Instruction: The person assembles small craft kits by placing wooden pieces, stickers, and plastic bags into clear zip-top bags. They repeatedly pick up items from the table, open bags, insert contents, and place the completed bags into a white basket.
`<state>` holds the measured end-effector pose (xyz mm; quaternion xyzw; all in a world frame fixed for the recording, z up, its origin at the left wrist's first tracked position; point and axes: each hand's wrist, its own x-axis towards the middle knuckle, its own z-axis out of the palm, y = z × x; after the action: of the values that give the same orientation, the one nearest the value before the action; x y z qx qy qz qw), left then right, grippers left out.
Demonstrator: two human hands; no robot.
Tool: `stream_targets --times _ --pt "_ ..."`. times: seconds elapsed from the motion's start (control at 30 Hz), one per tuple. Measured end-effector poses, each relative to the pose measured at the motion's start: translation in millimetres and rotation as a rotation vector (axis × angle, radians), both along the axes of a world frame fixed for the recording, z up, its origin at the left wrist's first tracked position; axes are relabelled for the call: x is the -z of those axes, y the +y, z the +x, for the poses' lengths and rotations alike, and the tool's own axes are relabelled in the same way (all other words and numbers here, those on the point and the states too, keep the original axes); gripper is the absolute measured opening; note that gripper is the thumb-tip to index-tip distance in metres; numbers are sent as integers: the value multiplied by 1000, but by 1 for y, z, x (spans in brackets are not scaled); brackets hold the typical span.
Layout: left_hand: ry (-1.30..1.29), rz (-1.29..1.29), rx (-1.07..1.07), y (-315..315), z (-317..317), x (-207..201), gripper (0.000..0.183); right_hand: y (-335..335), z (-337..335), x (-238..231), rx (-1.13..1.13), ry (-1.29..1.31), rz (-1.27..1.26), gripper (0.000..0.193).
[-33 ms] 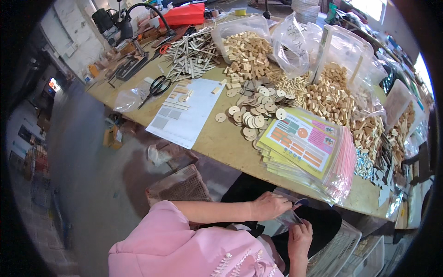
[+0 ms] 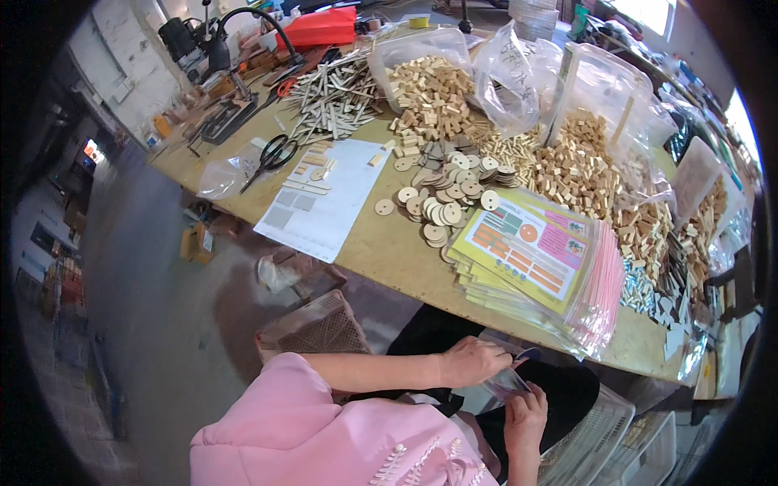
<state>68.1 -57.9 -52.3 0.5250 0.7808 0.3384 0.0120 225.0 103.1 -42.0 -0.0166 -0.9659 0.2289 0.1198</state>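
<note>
Closest to me, over the black-clad lap (image 2: 571, 393), the left hand (image 2: 474, 361) and right hand (image 2: 527, 411) each pinch a clear, limp plastic pouch (image 2: 504, 382) stretched between them; what it contains, I can't tell. If either pinch loosened, that slick film could slip away below the table. Just beyond, yellow-and-pink printed sheets in glossy clear sleeves (image 2: 531, 253) lie fanned out to the near edge of the tan tabletop (image 2: 397, 263); a bumped elbow could send them sliding off, since plastic on plastic grips poorly. Past them, the loose pile of pale round wooden discs (image 2: 454, 212) might scatter if knocked, and the heaped small rectangular wooden blocks (image 2: 429, 87) farther back could tumble among them.
</note>
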Motion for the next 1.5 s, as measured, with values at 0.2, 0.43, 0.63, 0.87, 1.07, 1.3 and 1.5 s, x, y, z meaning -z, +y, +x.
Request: stream_targets --times 0.2,0.43,0.63,0.87,1.07,1.3,1.5 --pt "53 -64 64 12 -6 7 11 2 8 9 29 61 -20 20" --pt "10 -95 144 33 -14 -9 10 28 7 15 27 128 33 19" --pt "-18 -111 417 88 -11 -70 17 55 33 -15 234 279 -97 19" --pt "37 27 660 153 -12 -145 18 103 119 -97 681 605 -90 22" --pt "85 -94 599 243 -48 -140 13 116 184 -101 1011 559 251 20" --pt "246 42 593 393 -88 -142 16 124 175 -35 1004 263 150 16" --pt "358 -22 439 518 -130 -127 24 135 157 -24 958 215 97 19"
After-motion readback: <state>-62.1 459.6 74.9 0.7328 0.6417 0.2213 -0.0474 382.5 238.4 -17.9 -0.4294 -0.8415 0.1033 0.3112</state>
